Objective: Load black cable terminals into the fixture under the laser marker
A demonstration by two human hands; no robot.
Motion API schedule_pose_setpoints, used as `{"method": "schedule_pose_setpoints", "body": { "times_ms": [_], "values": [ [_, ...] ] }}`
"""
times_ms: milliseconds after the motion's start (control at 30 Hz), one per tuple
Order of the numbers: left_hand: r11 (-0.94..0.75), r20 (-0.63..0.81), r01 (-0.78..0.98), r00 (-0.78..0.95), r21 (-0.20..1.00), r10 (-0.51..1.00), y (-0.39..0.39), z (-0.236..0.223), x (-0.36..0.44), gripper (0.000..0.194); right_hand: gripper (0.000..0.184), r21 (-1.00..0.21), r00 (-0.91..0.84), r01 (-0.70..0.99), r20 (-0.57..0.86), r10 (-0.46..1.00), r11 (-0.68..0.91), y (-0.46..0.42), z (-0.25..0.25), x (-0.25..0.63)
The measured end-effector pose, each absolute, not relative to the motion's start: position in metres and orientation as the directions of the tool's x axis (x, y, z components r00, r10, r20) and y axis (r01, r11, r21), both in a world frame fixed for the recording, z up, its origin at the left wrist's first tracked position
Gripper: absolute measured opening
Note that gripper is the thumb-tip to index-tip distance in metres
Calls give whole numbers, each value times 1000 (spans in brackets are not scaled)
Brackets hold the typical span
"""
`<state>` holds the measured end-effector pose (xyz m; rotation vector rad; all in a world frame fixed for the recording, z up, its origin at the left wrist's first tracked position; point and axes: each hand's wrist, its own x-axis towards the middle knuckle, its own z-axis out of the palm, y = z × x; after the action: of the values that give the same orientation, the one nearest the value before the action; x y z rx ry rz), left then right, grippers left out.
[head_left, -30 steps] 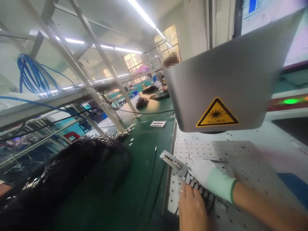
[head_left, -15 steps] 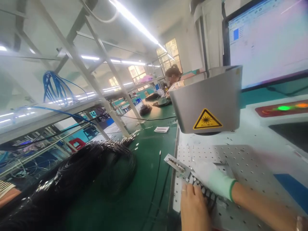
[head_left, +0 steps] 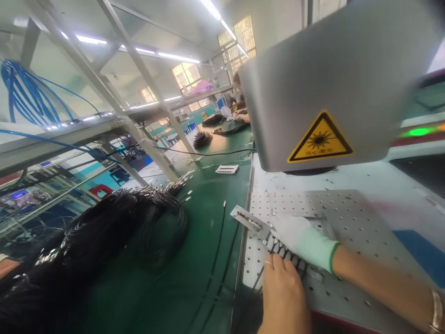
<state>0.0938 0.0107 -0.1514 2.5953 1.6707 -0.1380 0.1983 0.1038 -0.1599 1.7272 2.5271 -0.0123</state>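
Observation:
A flat metal fixture lies tilted on the perforated metal plate, and a row of black cables with silver connectors runs along its near end. My left hand, bare with a ring, is closed at this row; its fingertips touch a cable there, partly hidden. In a white and mint glove, my right hand presses closed against the fixture's far side, its fingertips mostly out of sight. Above both hands hangs a grey laser head with a yellow warning triangle.
Left of the plate, a green table carries a large heap of black cables, single loose cables and a white slotted fixture. Metal shelf posts stand beyond. A blue pad lies at right. Another person sits farther back.
The view has shifted closer, so the laser head looks larger and the monitor has mostly left the frame. Both hands stay at the fixture and cable row.

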Motion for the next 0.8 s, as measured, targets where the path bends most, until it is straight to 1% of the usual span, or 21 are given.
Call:
{"method": "schedule_pose_setpoints", "body": {
  "times_ms": [100, 200, 267, 333, 400, 467, 533, 633, 700, 800],
  "values": [
    [-412, -91, 911, 409, -22, 908, 8, -150, 94, 31, 19, 40, -344, 936, -90, 935, 348, 103, -159, 200],
    [-398, -80, 917, 396, -15, 915, 8, -151, 94, 34, 18, 52, -358, 930, -88, 929, 363, 101, -154, 199],
    [-368, -66, 930, 368, 20, 927, 10, -152, 94, 31, 17, 60, -382, 920, -83, 920, 387, 100, -150, 198],
    [-290, -82, 955, 294, 64, 952, 13, -153, 93, 25, 16, 63, -399, 912, -84, 913, 405, 100, -147, 196],
    [-246, -82, 966, 252, 77, 964, 15, -157, 93, 19, 15, 58, -407, 909, -85, 909, 412, 102, -147, 195],
    [-295, -20, 954, 296, 58, 955, 14, -163, 92, 13, 16, 45, -408, 910, -76, 910, 412, 104, -148, 195],
    [-385, 55, 923, 384, 9, 922, 11, -171, 91, 13, 19, 26, -404, 914, -58, 913, 406, 106, -150, 197],
    [-449, 45, 892, 452, -62, 891, 8, -181, 89, 14, 22, 1, -395, 918, -52, 917, 396, 106, -152, 198],
    [-465, 60, 883, 469, -69, 881, 7, -186, 89, 16, 22, -4, -389, 921, -56, 920, 389, 105, -153, 199],
    [-445, 107, 895, 446, -31, 889, 6, -193, 92, 18, 21, -2, -370, 929, -65, 927, 371, 104, -156, 199]
  ]
}}
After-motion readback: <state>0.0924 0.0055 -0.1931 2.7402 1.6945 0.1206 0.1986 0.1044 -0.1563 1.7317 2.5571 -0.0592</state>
